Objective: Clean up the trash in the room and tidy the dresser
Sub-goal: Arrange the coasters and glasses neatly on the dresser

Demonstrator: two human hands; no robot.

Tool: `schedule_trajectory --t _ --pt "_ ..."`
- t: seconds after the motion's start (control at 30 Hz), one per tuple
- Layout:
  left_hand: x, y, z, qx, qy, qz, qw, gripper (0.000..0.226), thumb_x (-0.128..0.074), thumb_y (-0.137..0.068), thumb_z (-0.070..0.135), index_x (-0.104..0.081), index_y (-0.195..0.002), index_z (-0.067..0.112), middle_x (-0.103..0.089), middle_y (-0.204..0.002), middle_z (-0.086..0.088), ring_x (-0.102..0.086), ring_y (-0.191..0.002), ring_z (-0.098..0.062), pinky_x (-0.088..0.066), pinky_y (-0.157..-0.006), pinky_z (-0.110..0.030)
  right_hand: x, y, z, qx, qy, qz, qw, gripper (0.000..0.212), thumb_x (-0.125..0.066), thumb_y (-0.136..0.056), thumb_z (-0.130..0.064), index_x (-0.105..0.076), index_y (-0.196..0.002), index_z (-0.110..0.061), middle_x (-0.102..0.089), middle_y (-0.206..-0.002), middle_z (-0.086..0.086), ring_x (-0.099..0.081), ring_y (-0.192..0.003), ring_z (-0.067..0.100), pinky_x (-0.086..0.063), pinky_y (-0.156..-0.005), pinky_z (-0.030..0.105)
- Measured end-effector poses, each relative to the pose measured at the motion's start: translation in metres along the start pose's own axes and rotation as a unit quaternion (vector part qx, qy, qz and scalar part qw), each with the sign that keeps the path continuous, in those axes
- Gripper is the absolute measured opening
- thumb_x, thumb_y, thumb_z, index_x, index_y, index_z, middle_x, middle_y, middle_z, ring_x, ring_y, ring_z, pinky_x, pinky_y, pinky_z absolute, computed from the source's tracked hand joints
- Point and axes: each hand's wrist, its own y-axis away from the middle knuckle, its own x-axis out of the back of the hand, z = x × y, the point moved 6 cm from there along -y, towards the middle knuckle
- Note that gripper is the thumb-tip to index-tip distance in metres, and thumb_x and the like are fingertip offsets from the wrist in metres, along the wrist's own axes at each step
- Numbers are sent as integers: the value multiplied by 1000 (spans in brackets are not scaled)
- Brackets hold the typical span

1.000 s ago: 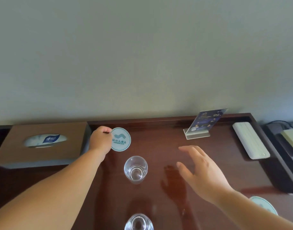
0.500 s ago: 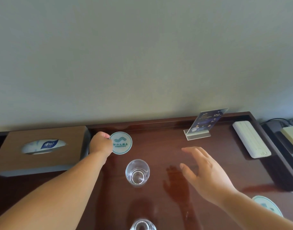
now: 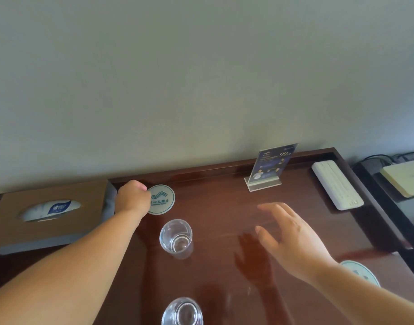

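My left hand (image 3: 133,197) pinches the left edge of a round white coaster with teal waves (image 3: 162,200), which lies flat on the dark wooden dresser tray (image 3: 224,198) near its back left corner. My right hand (image 3: 292,240) hovers open, fingers spread, above the tray's middle right and holds nothing. An empty clear glass (image 3: 176,238) stands just in front of the coaster. A second clear glass (image 3: 182,311) shows at the bottom edge. Another round coaster (image 3: 363,272) lies partly hidden behind my right forearm.
A brown tissue box (image 3: 49,212) sits left of the tray. An acrylic sign holder with a dark blue card (image 3: 269,170) stands at the back. A white power strip (image 3: 337,185) lies at the right. Beyond the tray's right rim is a pale box (image 3: 405,178) with cables.
My left hand has lowered the coaster from tilted up to flat on the tray near the back left corner. My right hand stays hovering open.
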Motion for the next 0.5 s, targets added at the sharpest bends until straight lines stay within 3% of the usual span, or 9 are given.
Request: schedule_trajectory --t 0.13,0.3,0.5 --pt "4 12 4 -13 -54 -24 998 12 -61 -82 13 -62 -94 14 -64 -106 -13 -60 -94 -32 -52 -78 -38 4 0 -2 18 -7 -4 1000 45 -52 -88 -49 -46 -130 -35 -39 -118 -30 -44 -99 -4 -34 -75 13" --pt "-13 27 -12 -67 -195 -113 972 59 -70 -77 40 -46 -127 24 -43 -122 -8 -51 -108 -30 -48 -88 -41 -3 -2 -4 27 -4 -12 1000 44 -53 -88 -48 -47 -129 -35 -41 -118 -30 -45 -102 -5 -34 -75 10" --pt "-28 32 -12 -83 -190 -94 974 65 -73 -75 44 -44 -129 24 -37 -128 -7 -45 -117 -29 -47 -91 -44 -13 -2 -3 25 2 -24 999 43 -55 -87 -46 -48 -128 -34 -40 -117 -32 -45 -109 -4 -35 -81 15"
